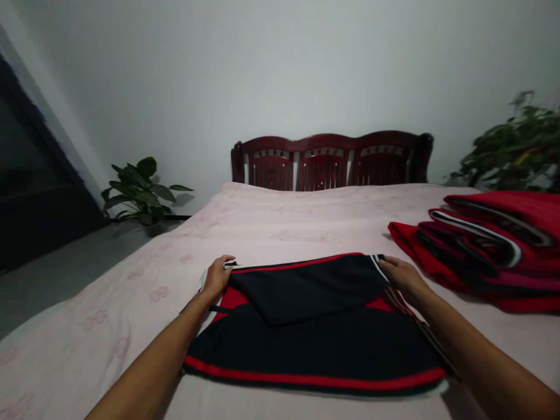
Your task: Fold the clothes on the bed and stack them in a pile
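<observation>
A dark navy garment (315,344) with red trim and white stripes lies partly folded on the bed in front of me; it looks like a tracksuit jacket, with a dark section laid across its far half. My left hand (217,276) grips its far left corner, fingers closed on the fabric. At the far right corner, beside the white stripes, my right hand (400,272) pinches the cloth. Both thumbs and fingertips are partly hidden by the fabric and the angle.
To the right, a stack of folded red and dark clothes (503,251) sits on the pink floral bedsheet (144,315). Beyond is a carved wooden headboard (324,160) against the wall. Potted plants (142,189) stand on both sides of the bed.
</observation>
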Motion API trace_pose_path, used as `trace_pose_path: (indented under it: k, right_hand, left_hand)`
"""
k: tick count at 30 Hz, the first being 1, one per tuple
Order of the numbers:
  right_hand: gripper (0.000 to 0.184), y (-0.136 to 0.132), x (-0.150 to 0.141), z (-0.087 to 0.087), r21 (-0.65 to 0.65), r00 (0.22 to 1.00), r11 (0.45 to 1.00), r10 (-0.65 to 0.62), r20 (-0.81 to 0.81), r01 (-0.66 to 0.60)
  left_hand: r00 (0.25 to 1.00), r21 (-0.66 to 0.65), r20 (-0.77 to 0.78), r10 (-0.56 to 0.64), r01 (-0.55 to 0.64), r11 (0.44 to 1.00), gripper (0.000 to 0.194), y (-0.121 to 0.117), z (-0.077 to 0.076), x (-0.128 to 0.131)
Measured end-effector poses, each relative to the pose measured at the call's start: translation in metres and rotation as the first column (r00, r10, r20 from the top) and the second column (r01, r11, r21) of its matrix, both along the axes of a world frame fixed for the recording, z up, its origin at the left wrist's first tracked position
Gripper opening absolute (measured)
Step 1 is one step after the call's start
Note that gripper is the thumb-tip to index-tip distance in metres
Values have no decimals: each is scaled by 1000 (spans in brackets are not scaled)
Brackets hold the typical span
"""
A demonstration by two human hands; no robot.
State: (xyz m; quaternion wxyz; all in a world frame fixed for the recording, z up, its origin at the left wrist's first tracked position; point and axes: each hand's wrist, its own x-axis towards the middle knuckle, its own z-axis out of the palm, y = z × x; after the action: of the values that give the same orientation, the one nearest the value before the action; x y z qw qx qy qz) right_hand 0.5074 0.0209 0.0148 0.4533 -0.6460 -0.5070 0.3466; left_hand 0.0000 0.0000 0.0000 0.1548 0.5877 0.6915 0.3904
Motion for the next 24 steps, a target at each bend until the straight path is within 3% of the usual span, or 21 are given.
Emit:
trace_pose_path:
  k: [2, 5, 9, 11, 13, 15, 17, 20, 24]
  right_hand:
    - [31, 0, 6, -4, -16, 983, 999, -44, 179, 47]
    - [42, -5, 16, -14, -71, 893, 991, -71, 444, 114]
    - [56, -16, 17, -12, 2, 678, 984, -125, 724, 179]
    - [56, -24, 4, -4, 104, 542, 988, -150, 827, 115]
    - [54, -31, -17, 3, 179, 449, 983, -142, 882, -39]
    - [54, -36, -41, 5, 177, 380, 965, -93, 920, -193]
    - [58, -36, -59, -1, 122, 311, 955, -33, 950, -271]
    - [60, -31, -65, -21, 9, 243, 976, 46, 969, -219]
    - [60, -22, -51, -44, -57, 241, 989, 88, 967, -135]
  left_hand:
    - [993, -14, -110, -36, 34, 999, 25, -3, 1, 3]
    - [967, -48, -252, -40, 29, 998, 28, -8, 6, 6]
    - [917, -40, -397, 50, -72, 997, 38, -18, 23, 7]
    - [895, -31, -441, 60, -82, 996, 40, -23, 32, 11]
    - [884, -49, -466, 22, -51, 998, 43, -25, 36, 21]
    - [875, -98, -481, -43, -5, 995, 48, -26, 31, 36]
    - [864, -165, -496, -90, 8, 986, 54, -25, 19, 54]
    - [848, -246, -523, -87, -52, 968, 65, -26, -4, 73]
    - [823, -283, -562, -84, -95, 955, 68, -32, -22, 77]
